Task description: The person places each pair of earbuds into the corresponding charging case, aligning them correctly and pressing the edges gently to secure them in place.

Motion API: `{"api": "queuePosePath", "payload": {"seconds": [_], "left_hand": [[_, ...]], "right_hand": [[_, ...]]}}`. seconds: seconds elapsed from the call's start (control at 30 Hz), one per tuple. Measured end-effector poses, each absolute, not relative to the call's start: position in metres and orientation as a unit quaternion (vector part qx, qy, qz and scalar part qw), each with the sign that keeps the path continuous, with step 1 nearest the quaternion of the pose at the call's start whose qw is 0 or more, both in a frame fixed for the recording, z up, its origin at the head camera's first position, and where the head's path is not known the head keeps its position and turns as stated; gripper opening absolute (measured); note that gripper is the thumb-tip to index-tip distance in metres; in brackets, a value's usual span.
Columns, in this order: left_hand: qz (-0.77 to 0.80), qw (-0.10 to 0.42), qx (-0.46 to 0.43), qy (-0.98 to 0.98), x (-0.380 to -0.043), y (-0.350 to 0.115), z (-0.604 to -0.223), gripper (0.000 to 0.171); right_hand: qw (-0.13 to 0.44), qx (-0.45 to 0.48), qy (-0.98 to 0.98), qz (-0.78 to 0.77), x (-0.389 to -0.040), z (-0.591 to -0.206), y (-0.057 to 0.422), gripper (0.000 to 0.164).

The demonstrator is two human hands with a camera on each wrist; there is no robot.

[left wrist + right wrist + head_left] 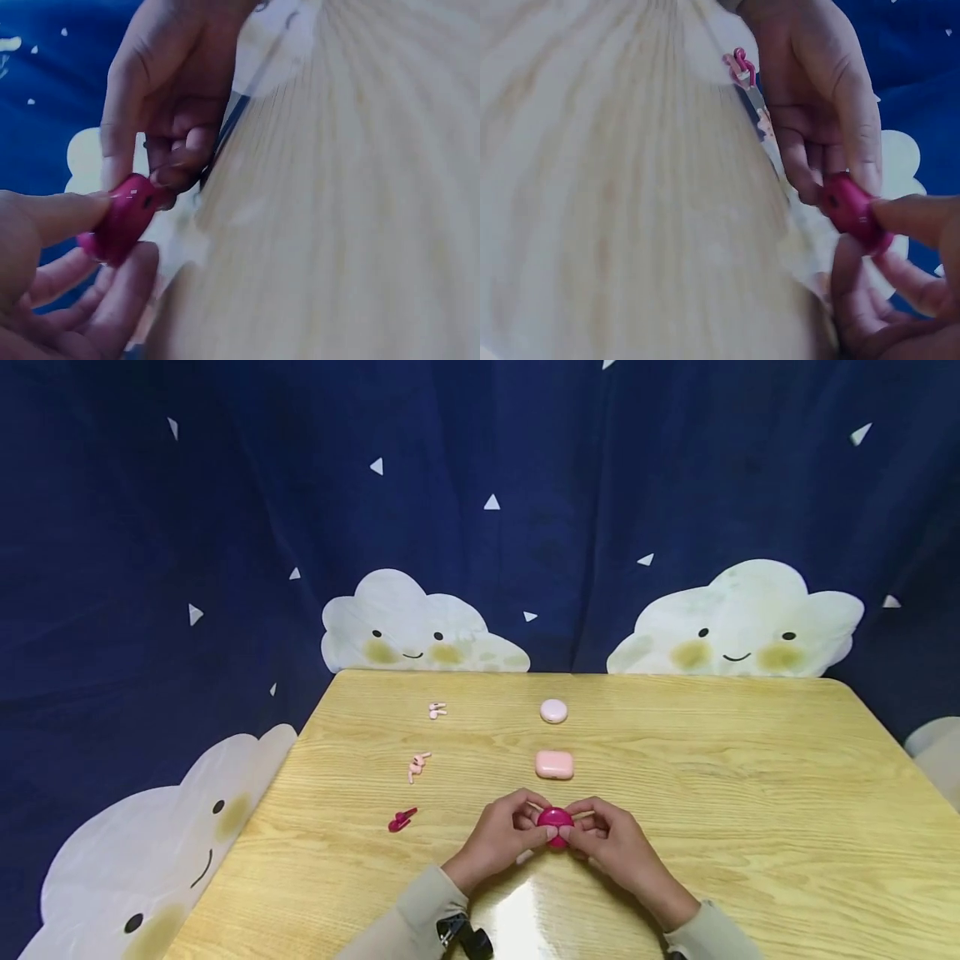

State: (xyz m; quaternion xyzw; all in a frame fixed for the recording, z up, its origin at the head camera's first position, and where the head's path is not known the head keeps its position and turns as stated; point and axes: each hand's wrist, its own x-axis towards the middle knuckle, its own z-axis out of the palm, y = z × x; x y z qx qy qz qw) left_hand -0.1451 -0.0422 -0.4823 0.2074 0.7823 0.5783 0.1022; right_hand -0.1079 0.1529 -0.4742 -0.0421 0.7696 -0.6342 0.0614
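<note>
A round, glossy magenta earbud case (pixel 556 817) is held between both hands near the front of the table. My left hand (pixel 501 837) pinches its left side, thumb on the near face. On the other side my right hand (pixel 617 842) pinches it the same way, and the two thumbs nearly meet. The case (pixel 124 217) looks closed in the left wrist view, with a small dark slot on its edge. A pair of magenta earbuds (pixel 402 819) lies on the table to the left of the hands.
Beyond the hands lie a pink rectangular case (pixel 554 765) and a pale pink round case (pixel 553 711). Pink earbuds (pixel 418 766) and pale pink earbuds (pixel 437 711) lie to their left. The wooden table (pixel 750 793) ends at a blue curtain (pixel 570 527) with clouds.
</note>
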Motion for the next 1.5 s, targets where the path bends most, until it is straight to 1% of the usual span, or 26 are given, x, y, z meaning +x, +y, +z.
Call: {"api": "queuePosePath", "payload": {"seconds": [0.1, 0.2, 0.33, 0.6, 0.77, 0.83, 1.0, 1.1, 1.27, 1.5], "left_hand": [[0.609, 0.096, 0.195, 0.763, -0.145, -0.041, -0.486, 0.027], [0.633, 0.09, 0.191, 0.745, -0.145, -0.04, -0.489, 0.03], [0.675, 0.101, 0.194, 0.705, -0.145, -0.039, -0.492, 0.033], [0.719, 0.113, 0.197, 0.657, -0.144, -0.039, -0.498, 0.034], [0.735, 0.124, 0.22, 0.629, -0.142, -0.038, -0.5, 0.034], [0.738, 0.127, 0.227, 0.623, -0.142, -0.038, -0.499, 0.033], [0.733, 0.13, 0.237, 0.624, -0.142, -0.038, -0.497, 0.023], [0.727, 0.126, 0.247, 0.628, -0.144, -0.038, -0.497, 0.018], [0.719, 0.121, 0.253, 0.636, -0.145, -0.037, -0.497, 0.014], [0.72, 0.123, 0.253, 0.635, -0.146, -0.037, -0.496, 0.018]], "right_hand": [[0.06, -0.025, 0.733, -0.677, -0.11, -0.478, 0.152, 0.038], [0.043, -0.023, 0.706, -0.706, -0.111, -0.483, 0.152, 0.037], [0.023, -0.041, 0.675, -0.736, -0.113, -0.489, 0.151, 0.035], [0.037, -0.084, 0.639, -0.763, -0.112, -0.494, 0.156, 0.042], [0.034, -0.106, 0.642, -0.758, -0.109, -0.493, 0.159, 0.046], [0.027, -0.118, 0.647, -0.753, -0.108, -0.493, 0.159, 0.044], [0.005, -0.17, 0.642, -0.748, -0.109, -0.494, 0.159, 0.03], [0.002, -0.184, 0.639, -0.746, -0.11, -0.495, 0.159, 0.025], [0.0, -0.19, 0.648, -0.737, -0.113, -0.494, 0.16, 0.025], [0.003, -0.201, 0.652, -0.731, -0.115, -0.495, 0.16, 0.028]]}}
